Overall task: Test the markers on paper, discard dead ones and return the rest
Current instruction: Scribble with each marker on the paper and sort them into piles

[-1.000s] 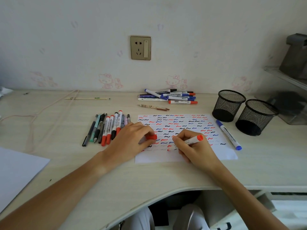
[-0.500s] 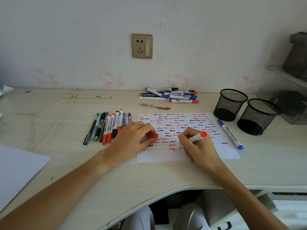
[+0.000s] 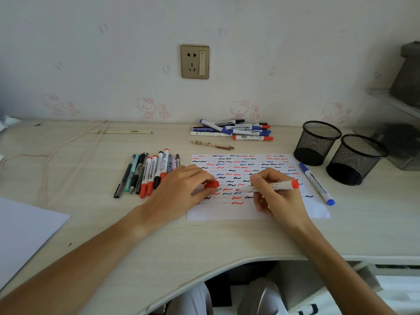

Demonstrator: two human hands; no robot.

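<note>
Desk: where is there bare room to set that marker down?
Bare desk in front of the paper, and between the cord and the pen row. Crowded by the pile and cups.

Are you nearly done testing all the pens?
Partway. The paper already carries rows of squiggles, and a pile lies by the wall. In hand: the right hand holds a red marker, the left hand its cap. Left: the row beside the paper, a blue marker, both cups empty.
</note>
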